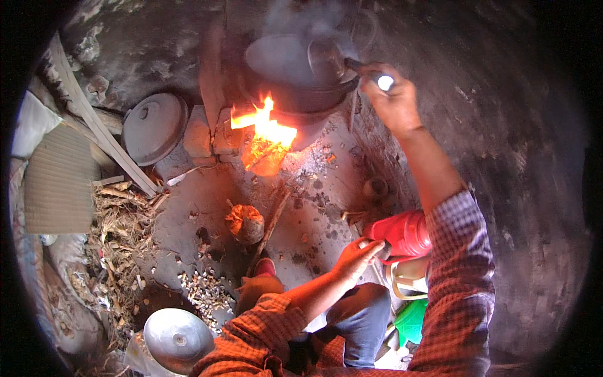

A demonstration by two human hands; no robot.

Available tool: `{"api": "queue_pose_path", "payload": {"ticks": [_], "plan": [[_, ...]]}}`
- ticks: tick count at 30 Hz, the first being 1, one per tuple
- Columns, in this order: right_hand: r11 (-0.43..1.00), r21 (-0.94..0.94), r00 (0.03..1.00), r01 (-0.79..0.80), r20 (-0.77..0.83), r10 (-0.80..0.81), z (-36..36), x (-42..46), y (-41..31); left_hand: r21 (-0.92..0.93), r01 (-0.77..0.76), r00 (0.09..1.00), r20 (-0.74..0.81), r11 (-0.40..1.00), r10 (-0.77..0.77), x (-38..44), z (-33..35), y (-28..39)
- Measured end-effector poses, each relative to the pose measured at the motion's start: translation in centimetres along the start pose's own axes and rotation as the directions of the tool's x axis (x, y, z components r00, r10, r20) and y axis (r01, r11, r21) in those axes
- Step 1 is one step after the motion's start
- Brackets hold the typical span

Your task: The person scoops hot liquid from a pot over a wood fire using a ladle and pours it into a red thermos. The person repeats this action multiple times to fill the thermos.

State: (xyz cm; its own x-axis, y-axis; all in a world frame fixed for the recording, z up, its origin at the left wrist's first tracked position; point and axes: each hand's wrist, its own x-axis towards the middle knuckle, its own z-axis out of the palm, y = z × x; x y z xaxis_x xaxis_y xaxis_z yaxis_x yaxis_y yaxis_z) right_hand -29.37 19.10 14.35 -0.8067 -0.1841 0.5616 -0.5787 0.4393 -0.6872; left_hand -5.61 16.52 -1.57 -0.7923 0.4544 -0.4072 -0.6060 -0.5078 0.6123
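Note:
My right hand (391, 101) is raised at the upper right, closed round the dark handle of what looks like a ladle or small pan (326, 61), with a bright light shining at the fist. Its bowl is over a large dark cooking pot (301, 92), where smoke or steam rises. My left hand (355, 261) is lower, in front of a red plastic container (400, 233), and pinches a small dark object (384, 249) that I cannot identify. Flames (266, 127) burn at the pot's near left side, above a glowing piece of fuel (264, 158).
A round metal lid (155, 129) leans by bricks (198, 134) at the left. Dry plant scraps (120, 231) lie below a wooden plank (94, 118). A stick (273, 226) and another round metal lid (179, 340) are nearer me. A green plastic item (411, 320) is at the lower right.

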Motion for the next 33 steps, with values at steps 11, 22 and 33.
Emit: {"api": "queue_pose_path", "payload": {"ticks": [11,22,33], "plan": [[0.835,-0.545,0.916,-0.074,0.295,0.274,10.2,7.7,5.8,-0.08,0.096,0.995,-0.013,0.992,-0.097,1.5,-1.1,3.5],[0.713,0.432,0.773,-0.553,-0.053,0.632,12.1,8.6,8.2,-0.08,0.15,0.988,-0.005,0.985,-0.151,2.1,-1.9,3.9],[0.59,0.7,0.779,-0.403,-0.077,0.623,3.0,6.7,2.8,-0.184,-0.017,0.999,-0.047,0.983,0.009,1.0,-1.3,3.0]]}}
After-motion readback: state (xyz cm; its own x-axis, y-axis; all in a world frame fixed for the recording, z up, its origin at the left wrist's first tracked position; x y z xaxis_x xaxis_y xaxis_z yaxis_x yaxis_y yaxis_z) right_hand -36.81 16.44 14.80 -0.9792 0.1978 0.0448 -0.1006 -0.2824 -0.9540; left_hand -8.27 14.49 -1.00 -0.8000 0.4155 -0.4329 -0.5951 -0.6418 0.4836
